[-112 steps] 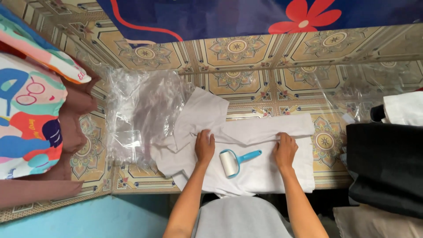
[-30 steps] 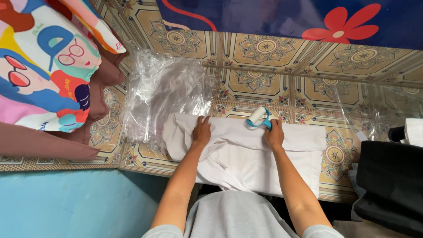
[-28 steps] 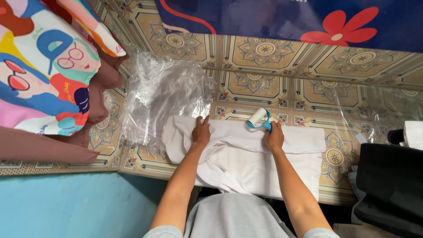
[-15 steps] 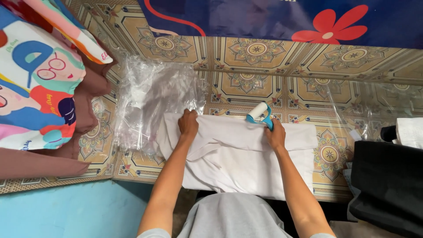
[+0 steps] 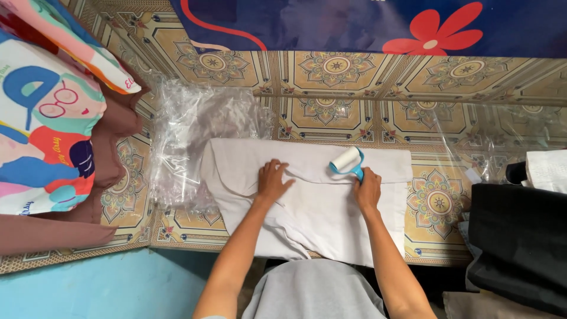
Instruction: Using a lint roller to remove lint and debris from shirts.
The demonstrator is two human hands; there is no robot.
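Note:
A white garment (image 5: 319,207) lies spread flat on the patterned tabletop (image 5: 331,115) in front of me. My left hand (image 5: 273,180) rests flat on it near its upper left, fingers spread. My right hand (image 5: 367,189) grips the blue handle of a lint roller (image 5: 347,161), whose white roll sits on the garment's upper edge.
Crumpled clear plastic bags (image 5: 195,133) lie left of the garment, and more clear plastic (image 5: 484,142) lies to the right. Colourful printed brown fabric (image 5: 53,130) is piled at far left. Dark folded cloth (image 5: 520,236) is stacked at right, with white cloth (image 5: 546,168) above it.
The garment has been smoothed out flatter and wider. My right hand picked up the lint roller and moved it to the garment's top edge. My left hand slid back toward the middle.

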